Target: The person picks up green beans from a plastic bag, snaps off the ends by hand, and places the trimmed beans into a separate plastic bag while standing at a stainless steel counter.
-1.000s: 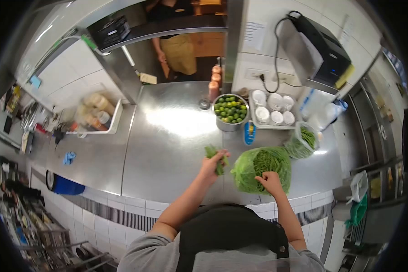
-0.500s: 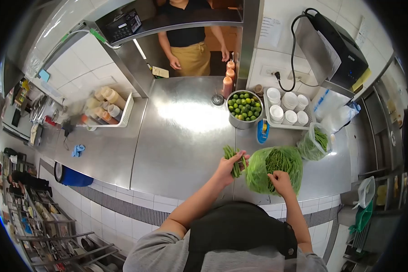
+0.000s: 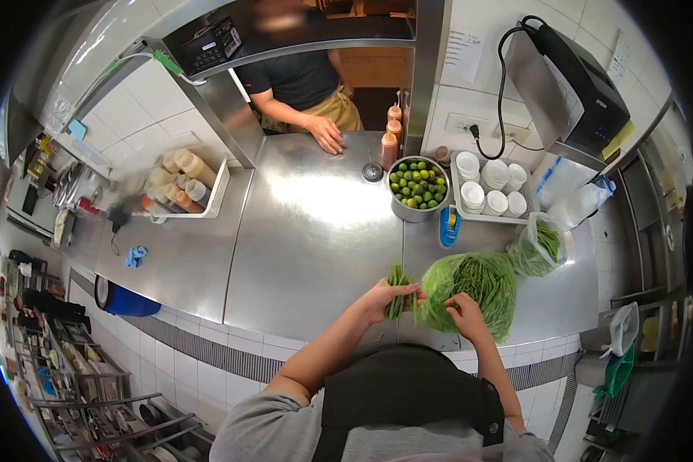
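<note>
My left hand (image 3: 390, 299) is closed round a small bunch of green beans (image 3: 397, 282), just left of a large bag. This clear plastic bag (image 3: 437, 294) lies open on the steel counter (image 3: 308, 254), full of thin green beans (image 3: 481, 282). At the bag's front edge is my right hand (image 3: 463, 311), its fingers curled together; whatever they may hold is too small to make out. A smaller bag of green beans (image 3: 547, 239) stands to the right.
Behind the bags are a pot of limes (image 3: 418, 185), a blue tape dispenser (image 3: 450, 227) and a basket of white cups (image 3: 489, 185). A basket of bottles (image 3: 215, 189) stands left. Across the counter, a person rests a hand (image 3: 326, 135) on it.
My right hand has drawn back slightly left, from the beans to the bag's edge. The person opposite has moved closer, leaned left and put a hand on the counter.
</note>
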`<action>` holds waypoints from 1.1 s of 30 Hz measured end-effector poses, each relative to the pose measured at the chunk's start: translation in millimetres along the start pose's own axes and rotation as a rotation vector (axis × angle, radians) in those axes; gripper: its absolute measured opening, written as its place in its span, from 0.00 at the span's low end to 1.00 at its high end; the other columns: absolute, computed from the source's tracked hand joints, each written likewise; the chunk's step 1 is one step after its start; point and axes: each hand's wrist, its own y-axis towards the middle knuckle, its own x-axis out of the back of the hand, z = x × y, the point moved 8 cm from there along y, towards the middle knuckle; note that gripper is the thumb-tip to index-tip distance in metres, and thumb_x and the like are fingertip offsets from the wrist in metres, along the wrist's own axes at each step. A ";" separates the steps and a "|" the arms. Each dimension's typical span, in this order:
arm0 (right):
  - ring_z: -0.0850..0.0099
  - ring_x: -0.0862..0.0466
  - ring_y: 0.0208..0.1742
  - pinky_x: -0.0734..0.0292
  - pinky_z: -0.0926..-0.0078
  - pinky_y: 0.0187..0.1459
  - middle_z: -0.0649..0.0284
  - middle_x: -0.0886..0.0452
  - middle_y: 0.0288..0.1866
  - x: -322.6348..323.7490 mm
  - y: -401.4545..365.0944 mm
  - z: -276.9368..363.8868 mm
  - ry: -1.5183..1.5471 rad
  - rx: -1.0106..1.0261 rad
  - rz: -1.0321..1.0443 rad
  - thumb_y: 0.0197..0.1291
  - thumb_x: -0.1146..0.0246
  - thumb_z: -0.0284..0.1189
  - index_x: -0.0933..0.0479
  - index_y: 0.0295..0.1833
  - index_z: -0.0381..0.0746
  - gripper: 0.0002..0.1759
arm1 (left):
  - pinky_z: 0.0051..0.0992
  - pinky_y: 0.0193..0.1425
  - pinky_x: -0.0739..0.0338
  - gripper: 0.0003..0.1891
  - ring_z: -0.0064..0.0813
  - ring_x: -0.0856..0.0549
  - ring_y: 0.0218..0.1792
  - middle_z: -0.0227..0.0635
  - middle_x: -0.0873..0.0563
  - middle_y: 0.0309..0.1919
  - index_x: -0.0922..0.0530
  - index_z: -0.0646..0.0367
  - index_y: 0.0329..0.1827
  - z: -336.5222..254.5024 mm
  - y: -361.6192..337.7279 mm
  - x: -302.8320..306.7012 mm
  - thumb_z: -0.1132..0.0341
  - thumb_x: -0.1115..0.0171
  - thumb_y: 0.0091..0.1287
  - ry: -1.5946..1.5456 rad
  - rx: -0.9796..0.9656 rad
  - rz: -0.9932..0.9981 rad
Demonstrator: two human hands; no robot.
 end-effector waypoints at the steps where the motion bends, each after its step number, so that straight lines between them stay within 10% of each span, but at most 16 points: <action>1: 0.61 0.19 0.40 0.24 0.67 0.44 0.56 0.22 0.39 -0.4 -0.1 1.1 0.010 0.007 -0.001 0.61 0.35 0.21 0.20 0.44 0.33 0.06 | 0.34 0.49 0.12 0.12 0.35 0.10 0.45 0.46 0.11 0.45 0.21 0.66 0.50 3.1 -1.0 -0.9 0.67 0.33 0.71 0.010 0.017 0.013; 22: 0.65 0.17 0.39 0.22 0.70 0.42 0.57 0.17 0.41 87.0 5.3 -30.0 -0.069 -0.028 -0.193 0.61 0.33 0.23 0.18 0.44 0.34 0.07 | 0.25 0.27 0.28 0.14 0.16 0.31 0.18 0.22 0.31 0.18 0.28 0.54 0.36 70.3 -22.6 -61.2 0.62 0.29 0.69 0.278 0.210 0.212; 33: 0.59 0.19 0.38 0.24 0.64 0.42 0.55 0.20 0.38 -16.0 2.9 -13.3 0.010 0.003 0.035 0.62 0.33 0.25 0.19 0.43 0.33 0.07 | 0.24 0.23 0.35 0.15 0.16 0.34 0.15 0.20 0.33 0.15 0.29 0.51 0.33 47.6 -27.1 -56.5 0.63 0.28 0.68 0.248 0.212 0.164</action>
